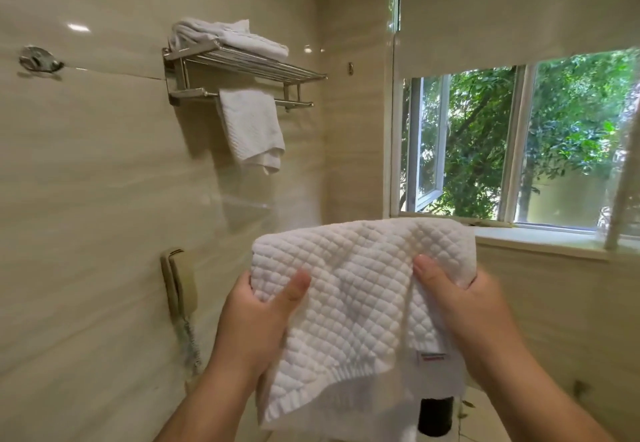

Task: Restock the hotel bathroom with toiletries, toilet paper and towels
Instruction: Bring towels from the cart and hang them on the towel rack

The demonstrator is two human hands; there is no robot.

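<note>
Two grips, left [256,317], right [462,306], round towel [356,289]

There is one towel rack [263,67]. Two hands, the left hand [252,320] and the right hand [474,310], grip one held towel [360,303] below the rack. One hanging towel [251,126] is under it. One towel pile [225,36] is on top. One phone [180,279] is below it.

towels [228,38] on rack [242,67], phone [180,286] below, window [519,144] to the right

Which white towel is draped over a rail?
The hanging towel on the lower bar; the folded towel lies on the shelf above; the left hand and right hand hold the quilted towel.
</note>
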